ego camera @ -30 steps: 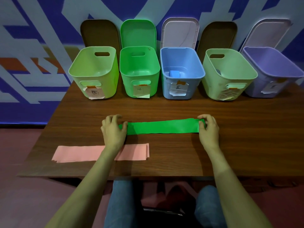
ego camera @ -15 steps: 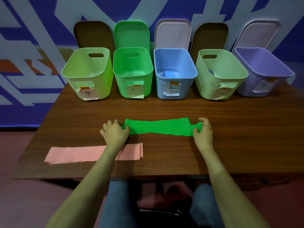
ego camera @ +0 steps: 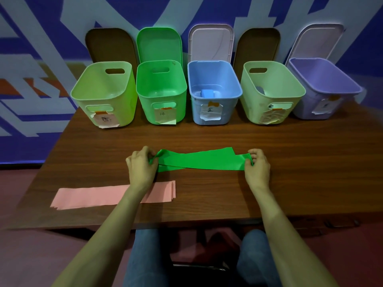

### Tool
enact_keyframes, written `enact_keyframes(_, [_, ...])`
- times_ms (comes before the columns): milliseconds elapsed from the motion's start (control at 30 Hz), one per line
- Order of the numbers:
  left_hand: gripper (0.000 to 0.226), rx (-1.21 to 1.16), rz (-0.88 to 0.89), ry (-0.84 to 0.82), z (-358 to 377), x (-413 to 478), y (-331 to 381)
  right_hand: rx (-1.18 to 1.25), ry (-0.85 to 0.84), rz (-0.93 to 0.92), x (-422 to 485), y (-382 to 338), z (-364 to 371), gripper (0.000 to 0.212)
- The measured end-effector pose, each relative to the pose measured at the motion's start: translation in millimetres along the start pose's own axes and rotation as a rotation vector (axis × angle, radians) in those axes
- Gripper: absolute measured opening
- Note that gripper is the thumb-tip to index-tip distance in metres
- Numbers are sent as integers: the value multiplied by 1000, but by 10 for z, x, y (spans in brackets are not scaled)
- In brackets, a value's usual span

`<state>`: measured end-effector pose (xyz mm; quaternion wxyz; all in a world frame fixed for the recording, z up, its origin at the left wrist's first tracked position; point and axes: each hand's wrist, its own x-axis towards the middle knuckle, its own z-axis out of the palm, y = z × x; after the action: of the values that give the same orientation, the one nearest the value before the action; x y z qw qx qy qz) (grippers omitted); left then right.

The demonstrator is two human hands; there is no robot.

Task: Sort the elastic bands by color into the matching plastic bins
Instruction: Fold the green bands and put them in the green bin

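A flat green elastic band (ego camera: 204, 160) lies across the middle of the wooden table (ego camera: 300, 172), its layers splayed apart. My left hand (ego camera: 141, 165) pinches its left end and my right hand (ego camera: 257, 165) pinches its right end. A pink band (ego camera: 93, 196) lies flat near the front left edge, partly under my left forearm. Five bins stand in a row at the back: a lime one (ego camera: 126, 100), a green one (ego camera: 145, 90), a blue one (ego camera: 234, 79) with a folded blue band (ego camera: 207, 93) inside, a pale green one (ego camera: 290, 83) and a purple one (ego camera: 335, 79).
Lids lean against the patterned wall behind the bins, among them a green lid (ego camera: 159, 44) and a white lid (ego camera: 211, 42). Paper labels hang on the bin fronts. My knees show below the table's front edge.
Both hands have drawn the green band's ends inward, so it is shorter and its layers have slid out of line. The view has shifted slightly to the right.
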<state>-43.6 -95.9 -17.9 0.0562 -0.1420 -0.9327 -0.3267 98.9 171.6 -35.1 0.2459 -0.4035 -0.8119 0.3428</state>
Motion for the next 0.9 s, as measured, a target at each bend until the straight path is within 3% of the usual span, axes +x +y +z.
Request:
enact_keyframes(133, [9, -12, 37, 57, 28, -58, -20, -1, -1, 3, -26, 9, 10, 27])
enact_keyframes(233, [11, -218, 26, 77, -28, -56, 54, 30, 40, -14, -40, -22, -15, 27])
enact_keyframes(333, [19, -563, -192, 74, -187, -11, 178, 115, 64, -42, -9, -100, -32, 26])
enact_keyframes(433, [22, -719, -440, 80, -296, 50, 125, 198, 22, -52, 69, -227, 6, 26])
enact_keyframes(600, [21, -561, -598, 88, -280, -46, -116, 175, -148, -2, 206, -364, 242, 27])
enact_keyframes(900, [21, -267, -429, 27, -244, -102, -120, -97, -144, -95, 224, -353, 395, 26])
